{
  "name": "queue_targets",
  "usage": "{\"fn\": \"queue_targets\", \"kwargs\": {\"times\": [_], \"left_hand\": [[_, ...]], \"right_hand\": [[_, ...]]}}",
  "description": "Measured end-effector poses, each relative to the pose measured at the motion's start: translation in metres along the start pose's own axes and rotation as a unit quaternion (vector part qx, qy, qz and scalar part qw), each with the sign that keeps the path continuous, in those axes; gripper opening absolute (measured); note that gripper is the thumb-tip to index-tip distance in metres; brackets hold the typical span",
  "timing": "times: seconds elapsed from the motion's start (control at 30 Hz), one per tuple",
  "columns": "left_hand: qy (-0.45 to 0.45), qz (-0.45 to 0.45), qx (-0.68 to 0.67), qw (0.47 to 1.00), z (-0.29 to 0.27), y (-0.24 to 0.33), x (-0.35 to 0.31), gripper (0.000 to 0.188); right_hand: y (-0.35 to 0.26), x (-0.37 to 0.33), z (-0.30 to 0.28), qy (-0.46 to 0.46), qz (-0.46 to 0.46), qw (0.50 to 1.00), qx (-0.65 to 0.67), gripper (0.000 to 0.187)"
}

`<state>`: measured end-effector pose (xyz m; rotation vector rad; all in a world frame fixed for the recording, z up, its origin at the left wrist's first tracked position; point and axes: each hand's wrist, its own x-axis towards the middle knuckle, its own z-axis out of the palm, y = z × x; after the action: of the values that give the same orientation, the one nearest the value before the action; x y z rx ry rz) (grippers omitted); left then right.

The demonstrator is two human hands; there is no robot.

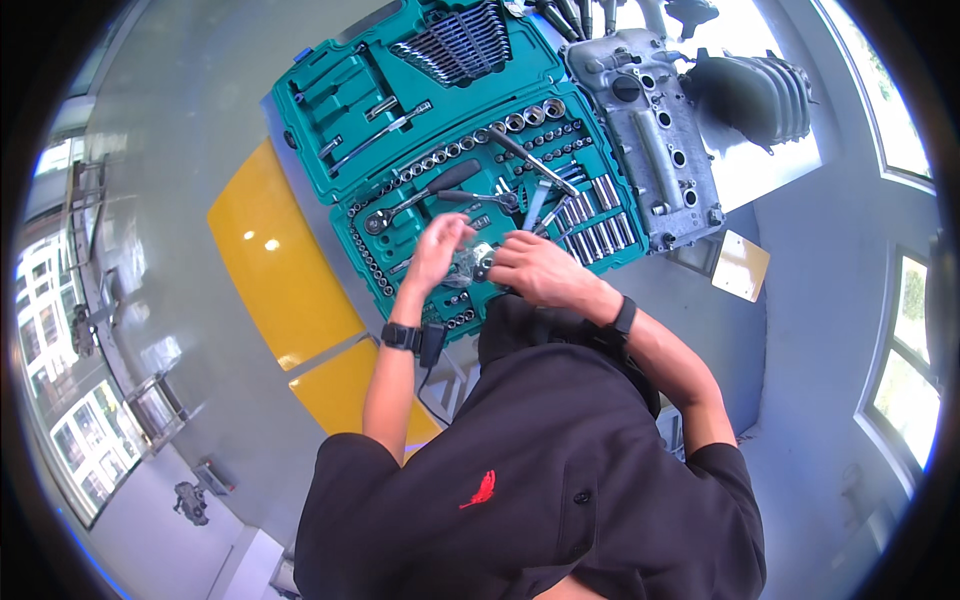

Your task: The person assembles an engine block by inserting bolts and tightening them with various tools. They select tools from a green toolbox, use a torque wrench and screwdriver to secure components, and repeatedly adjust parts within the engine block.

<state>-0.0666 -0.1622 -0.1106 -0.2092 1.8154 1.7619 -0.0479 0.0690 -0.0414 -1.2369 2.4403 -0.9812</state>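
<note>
Both hands are over the near side of a green tool case (405, 248) that lies open. My right hand (545, 270) is closed, its fingertips pinched on something small and dark that I cannot make out. Next to those fingertips is a shiny clear plastic bag (468, 268). My left hand (438, 250) hovers to the left with bent fingers, smeared by motion; whether it holds anything is unclear. Beyond the hands lie a ratchet wrench (420, 198) with a dark grip and a second ratchet (508, 200). Long sockets (598, 235) stand in rows by my right hand.
Combination wrenches (455, 45) fill part of the case lid, near a loose extension bar (380, 138). To the case's right sits a grey metal engine cover (655, 140), with a black ribbed manifold (755, 95) past it. A yellow panel (280, 260) lies at left.
</note>
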Motion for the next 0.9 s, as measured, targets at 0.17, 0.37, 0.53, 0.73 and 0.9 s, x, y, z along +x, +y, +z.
{"fn": "queue_targets", "kwargs": {"times": [0.17,0.37,0.53,0.73,0.9], "left_hand": [[-0.068,-0.12,-0.367,0.92,0.041,-0.014,-0.045,0.042],[0.034,-0.027,-0.048,0.998,0.022,-0.039,-0.057,0.024],[0.14,0.008,0.179,0.974,0.045,-0.047,-0.051,0.021],[0.145,-0.017,0.316,0.938,0.072,-0.039,-0.05,0.032],[0.126,0.007,0.394,0.91,0.079,-0.022,-0.048,0.038]], "right_hand": [[0.0,0.016,0.011,0.019,-0.139,0.987,0.073,0.023],[0.055,-0.02,-0.012,0.154,0.054,0.972,0.167,0.028],[0.156,-0.039,-0.021,0.26,0.233,0.935,-0.065,0.019],[0.174,-0.036,-0.014,0.114,0.2,0.958,-0.168,0.015],[0.178,-0.038,-0.01,0.087,0.196,0.96,-0.178,0.013]]}}
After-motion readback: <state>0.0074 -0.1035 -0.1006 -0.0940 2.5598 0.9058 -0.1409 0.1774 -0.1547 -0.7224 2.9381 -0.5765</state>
